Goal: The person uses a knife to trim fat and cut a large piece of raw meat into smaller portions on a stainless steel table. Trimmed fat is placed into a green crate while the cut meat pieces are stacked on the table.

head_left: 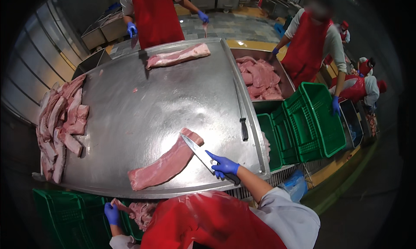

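In the head view, the person's right hand (pixel 225 166), in a blue glove, is closed round the black handle of a knife (pixel 198 152), its index finger laid along toward the blade. The blade slants across the upper end of a slab (pixel 164 166) of pink meat, which lies on the steel table (pixel 173 99) near its close edge (whether the edge has entered the meat cannot be told). The left hand (pixel 112 213), also in blue, is below the table's near edge, grasping the end of a strip (pixel 121 206) over a green crate (pixel 96 214) with scraps (pixel 143 214) in it. On the table's left side lies a heap (pixel 56 123) of long cuts; a paler slab (pixel 178 57) lies at the far edge, and a steel rod (pixel 239 102) with a black handle lies along the right edge. Across the table a co-worker (pixel 157 19) in a red apron holds a blade in one gloved hand and a thin piece of meat in the other. Past the right edge stands a bin (pixel 286 82) of meat; beside it, a second co-worker (pixel 308 49) has one hand at a tilted green tub (pixel 318 119).
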Motion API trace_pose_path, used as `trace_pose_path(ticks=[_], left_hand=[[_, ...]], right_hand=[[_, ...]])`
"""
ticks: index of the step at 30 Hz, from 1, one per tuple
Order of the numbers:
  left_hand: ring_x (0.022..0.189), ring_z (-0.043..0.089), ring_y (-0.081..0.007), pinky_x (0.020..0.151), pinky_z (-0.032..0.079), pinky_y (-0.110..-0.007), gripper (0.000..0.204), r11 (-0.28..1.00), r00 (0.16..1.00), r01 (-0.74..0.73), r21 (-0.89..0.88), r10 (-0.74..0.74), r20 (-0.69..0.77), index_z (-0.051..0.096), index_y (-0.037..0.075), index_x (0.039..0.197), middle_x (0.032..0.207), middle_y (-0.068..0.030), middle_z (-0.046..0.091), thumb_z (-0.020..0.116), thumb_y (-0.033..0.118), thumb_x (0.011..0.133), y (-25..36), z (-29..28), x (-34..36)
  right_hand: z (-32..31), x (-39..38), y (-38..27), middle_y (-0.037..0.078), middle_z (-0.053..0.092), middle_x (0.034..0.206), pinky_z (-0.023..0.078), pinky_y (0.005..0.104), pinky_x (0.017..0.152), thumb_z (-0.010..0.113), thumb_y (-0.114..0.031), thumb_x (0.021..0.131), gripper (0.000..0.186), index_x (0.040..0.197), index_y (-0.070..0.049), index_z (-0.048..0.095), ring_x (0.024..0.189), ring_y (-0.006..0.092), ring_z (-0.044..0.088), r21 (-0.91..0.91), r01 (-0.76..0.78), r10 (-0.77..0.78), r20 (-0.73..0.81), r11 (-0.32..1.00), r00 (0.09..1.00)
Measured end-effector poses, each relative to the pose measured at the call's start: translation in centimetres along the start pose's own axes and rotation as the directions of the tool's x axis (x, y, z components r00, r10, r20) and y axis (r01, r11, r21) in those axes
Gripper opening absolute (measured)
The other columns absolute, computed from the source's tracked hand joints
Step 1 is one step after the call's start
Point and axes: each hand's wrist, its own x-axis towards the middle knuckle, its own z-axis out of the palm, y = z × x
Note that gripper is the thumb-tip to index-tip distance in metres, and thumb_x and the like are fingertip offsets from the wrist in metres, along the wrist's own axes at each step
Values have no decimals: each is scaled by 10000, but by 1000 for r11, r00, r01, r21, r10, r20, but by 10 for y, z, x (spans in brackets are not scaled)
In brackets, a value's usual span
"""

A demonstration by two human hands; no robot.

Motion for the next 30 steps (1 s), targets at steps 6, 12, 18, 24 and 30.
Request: trace_pose_path(ticks=[6,12,18,24,30], left_hand=[[1137,538,-442,1024,408,-510,752,733,799,-601,318,541,263,545,-30,1206,1201,-264,563,816,391,645,151,165,12],[1223,526,-405,1063,415,-467,1065,598,737,-652,466,356,575,398,-35,1394,1297,-255,542,851,464,570,334,319,-6],[943,674,-309,852,551,-393,788,930,645,-359,-80,309,699,556,-45,1216,1042,-174,679,843,326,583,322,333,61],[951,633,-215,854,530,-346,690,689,571,17,-724,588,573,574,10,1216,1086,-73,646,812,264,620,353,247,76],[1304,480,-343,1149,336,-468,912,246,610,337,-909,679,410,345,20,1478,1404,-171,486,727,231,677,294,122,110]], right_hand=[[-1,-36,29,88,648,780,539,272,477,521,-30,973,839,1600,-332,52,566,145,644,169,60,-25,-200,984,979],[9,-70,35,60,617,727,514,261,492,561,-59,972,836,1604,-312,75,563,124,609,191,169,-96,-344,967,934],[27,-124,65,72,622,777,524,259,491,541,-23,970,838,1606,-301,72,588,132,633,251,184,-34,-503,950,864],[53,-149,102,96,636,734,516,284,481,533,-10,960,839,1607,-301,84,545,145,612,343,214,45,-611,915,790],[67,-127,80,119,636,815,512,281,455,507,66,945,865,1608,-291,80,565,163,623,350,259,42,-662,900,748]])
